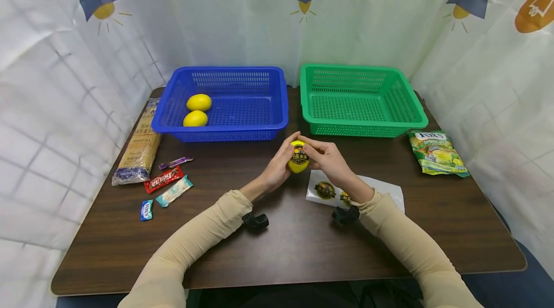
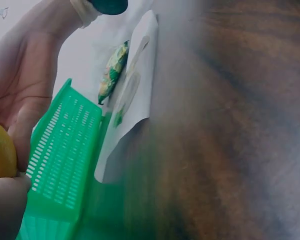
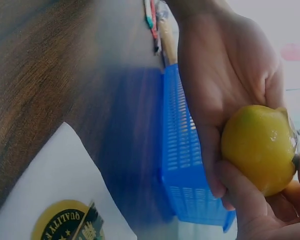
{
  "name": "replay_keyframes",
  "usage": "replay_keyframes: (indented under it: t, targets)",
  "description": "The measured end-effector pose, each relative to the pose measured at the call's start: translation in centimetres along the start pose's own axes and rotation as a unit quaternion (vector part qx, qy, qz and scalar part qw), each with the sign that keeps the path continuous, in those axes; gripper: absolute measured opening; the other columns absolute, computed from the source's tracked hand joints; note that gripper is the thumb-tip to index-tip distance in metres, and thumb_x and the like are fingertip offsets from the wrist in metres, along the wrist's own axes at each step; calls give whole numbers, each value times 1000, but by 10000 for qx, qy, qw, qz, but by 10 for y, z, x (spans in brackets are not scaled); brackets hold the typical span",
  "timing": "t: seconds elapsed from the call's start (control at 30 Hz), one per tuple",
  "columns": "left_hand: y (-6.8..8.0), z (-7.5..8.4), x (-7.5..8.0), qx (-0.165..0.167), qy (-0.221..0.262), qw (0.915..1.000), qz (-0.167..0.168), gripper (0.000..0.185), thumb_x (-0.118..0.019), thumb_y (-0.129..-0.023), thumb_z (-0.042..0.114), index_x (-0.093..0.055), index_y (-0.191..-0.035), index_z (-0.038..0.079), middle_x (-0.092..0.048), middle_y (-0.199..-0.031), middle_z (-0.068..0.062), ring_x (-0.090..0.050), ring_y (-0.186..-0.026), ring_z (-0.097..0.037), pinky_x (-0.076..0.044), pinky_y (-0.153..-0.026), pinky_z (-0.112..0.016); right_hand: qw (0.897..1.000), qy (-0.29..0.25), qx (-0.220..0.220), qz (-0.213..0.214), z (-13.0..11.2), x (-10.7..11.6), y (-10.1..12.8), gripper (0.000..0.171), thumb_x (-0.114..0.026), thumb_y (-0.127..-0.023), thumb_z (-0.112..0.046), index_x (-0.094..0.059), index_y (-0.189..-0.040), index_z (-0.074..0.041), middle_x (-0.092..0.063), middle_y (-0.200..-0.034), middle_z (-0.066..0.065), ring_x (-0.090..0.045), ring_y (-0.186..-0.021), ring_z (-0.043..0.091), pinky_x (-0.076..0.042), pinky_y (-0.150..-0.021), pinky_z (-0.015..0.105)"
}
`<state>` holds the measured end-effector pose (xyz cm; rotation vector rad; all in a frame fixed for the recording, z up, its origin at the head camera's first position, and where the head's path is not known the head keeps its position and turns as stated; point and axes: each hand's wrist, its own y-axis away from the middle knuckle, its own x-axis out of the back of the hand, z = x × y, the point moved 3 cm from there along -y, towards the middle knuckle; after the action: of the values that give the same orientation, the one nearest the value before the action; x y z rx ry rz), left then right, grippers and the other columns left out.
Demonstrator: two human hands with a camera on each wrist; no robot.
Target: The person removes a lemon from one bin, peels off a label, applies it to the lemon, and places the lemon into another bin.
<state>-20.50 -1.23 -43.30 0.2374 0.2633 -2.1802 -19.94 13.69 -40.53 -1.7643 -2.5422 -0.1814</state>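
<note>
Above the table's middle, both hands hold a yellow lemon [image 1: 296, 165] with a round black label on its upper side. My left hand [image 1: 276, 169] cradles it from the left, fingers wrapped behind it. From the right, my right hand [image 1: 332, 162] grips the fruit, its thumb on the label. The right wrist view shows the lemon [image 3: 257, 150] between the left palm and the right fingers, with a shiny label edge at its side. A white sheet of round black-and-gold labels [image 1: 389, 193] lies under the right forearm.
A blue basket [image 1: 216, 130] at the back left holds two lemons [image 1: 199, 102]. Beside it stands a green basket [image 1: 355, 128]. Several small wrapped snacks [image 1: 163, 179] and a long tan package [image 1: 137, 147] lie at left; a green candy bag [image 1: 437, 153] lies at right.
</note>
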Motion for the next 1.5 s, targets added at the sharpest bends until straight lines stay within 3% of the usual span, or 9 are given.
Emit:
replay_keyframes:
  t: [0.5,0.77,0.97,1.13,1.27,1.5]
  targets:
    - [-1,-4,0,-117,184,9994,251,52,-19,-110,26,-12,-159,11,-24,-155,-17,-39,-121,-9,-40,-98,-20,9997,-132,187,0,3,-1,1,49,-46,-106,-29,-42,-150,-8,-45,-155,14,-58,-122,22,-55,-94,55]
    - [-1,-6,0,-85,153,9987,470,51,-19,-110,27,-17,-158,10,-30,-149,-16,-42,-117,-8,-42,-95,-19,9996,121,197,190,10,-2,-1,47,-45,-107,-31,-45,-149,-11,-49,-153,12,-60,-121,23,-61,-86,38]
    - [-1,-6,1,-61,75,9985,541,50,-18,-110,28,-19,-158,12,-30,-152,-16,-42,-118,-11,-42,-94,-21,9994,241,140,215,10,-2,-1,49,-41,-107,-36,-43,-151,-15,-46,-155,10,-56,-128,28,-59,-91,45]
    - [-1,-7,1,39,265,9983,518,49,-17,-111,27,-19,-158,16,-27,-155,-13,-39,-122,-12,-42,-96,-21,9995,209,135,172,13,-3,-1,50,-46,-105,-37,-44,-151,-16,-44,-156,8,-52,-135,33,-58,-91,46]
    - [0,-6,0,77,366,9980,511,49,-16,-111,27,-20,-158,16,-28,-153,-13,-40,-122,-12,-43,-96,-20,9993,262,210,161,17,-2,-1,51,-49,-104,-37,-44,-151,-15,-45,-156,10,-52,-135,34,-58,-90,44]
    - [0,-7,0,158,151,9973,702,50,-20,-111,28,-19,-159,14,-26,-158,-15,-40,-125,-14,-43,-96,-19,9987,393,263,180,19,-1,0,53,-41,-106,-41,-42,-152,-14,-44,-155,15,-56,-129,29,-60,-87,41]
